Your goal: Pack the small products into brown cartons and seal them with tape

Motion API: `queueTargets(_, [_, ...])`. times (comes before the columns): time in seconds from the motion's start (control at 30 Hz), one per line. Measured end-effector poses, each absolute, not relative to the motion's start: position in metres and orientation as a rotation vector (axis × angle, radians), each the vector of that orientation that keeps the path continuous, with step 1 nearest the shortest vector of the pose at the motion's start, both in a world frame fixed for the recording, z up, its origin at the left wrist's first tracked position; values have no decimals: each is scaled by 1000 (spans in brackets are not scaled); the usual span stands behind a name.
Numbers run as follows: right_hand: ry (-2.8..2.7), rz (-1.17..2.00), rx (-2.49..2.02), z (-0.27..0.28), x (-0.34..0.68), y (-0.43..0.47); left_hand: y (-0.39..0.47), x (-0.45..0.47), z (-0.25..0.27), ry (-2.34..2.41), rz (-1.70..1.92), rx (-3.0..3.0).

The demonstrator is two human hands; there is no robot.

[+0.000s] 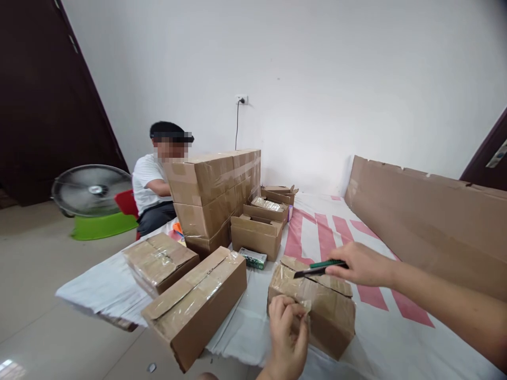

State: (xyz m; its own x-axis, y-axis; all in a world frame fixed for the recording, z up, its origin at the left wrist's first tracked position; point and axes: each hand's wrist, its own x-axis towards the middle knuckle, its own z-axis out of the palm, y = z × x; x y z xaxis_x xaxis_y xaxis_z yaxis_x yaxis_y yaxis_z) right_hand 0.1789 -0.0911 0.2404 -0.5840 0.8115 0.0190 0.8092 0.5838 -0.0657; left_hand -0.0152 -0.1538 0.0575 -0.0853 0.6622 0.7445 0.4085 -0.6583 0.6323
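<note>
In my right hand [358,264] is a green and black utility knife [317,269], its blade pointing left just above the taped top of a cardboard box [332,316]. My left hand [287,327] is closed at the near side of this box, its fingertips pinching the clear tape [307,295] on it. The box's top flaps look slightly lifted along the seam. Beyond the box lies a small green and white carton [253,258].
To the left lie a long taped box [202,295] and a shorter taped box [160,258]. Stacked boxes [214,200] form a wall, with an open box [255,235] beside them. A person [152,182] sits behind the stack, near a fan [93,190]. A cardboard panel [428,227] stands at right.
</note>
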Motion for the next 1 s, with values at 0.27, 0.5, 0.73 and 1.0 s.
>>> queueTargets(0.27, [-2486,117,-1563,196,182,-110,-165,-3,13,993,1623,2003])
queueTargets(0.5, [-2004,350,-1754,136,245,-138,-176,5,4,765,1517,2147])
queueTargets(0.73, [-1718,253,-2112,16,319,-163,-160,-8,14,1136,1888,1779])
queueTargets(1.0, [-1844,-61,-1795,4,293,-181,-148,-13,20,1196,1652,1970])
